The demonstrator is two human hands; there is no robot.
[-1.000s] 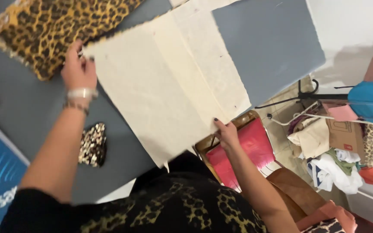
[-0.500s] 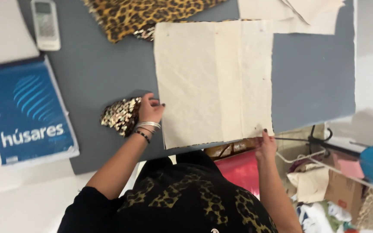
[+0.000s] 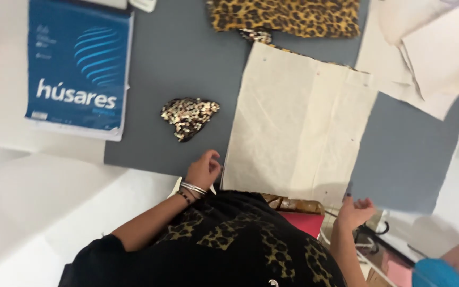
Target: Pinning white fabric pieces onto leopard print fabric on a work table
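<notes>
Both hands have slid toward the body. Left hand (image 3: 204, 169) rests by the cream cloth (image 3: 298, 119) corner, fingers curled, perhaps pinching its edge; blur hides it. Right hand (image 3: 354, 211) hovers loose and spread off the grey mat (image 3: 181, 58). Sequin patch (image 3: 189, 116) lies nearby.

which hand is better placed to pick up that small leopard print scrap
Left, probably. The left hand rests on the grey mat just below the leopard scrap; the right hand hangs off the table edge.

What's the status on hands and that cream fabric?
Left hand at cream fabric panel near corner, empty. Right hand open, off the grey mat. Small leopard scrap lies apart, left of the panel.
</notes>
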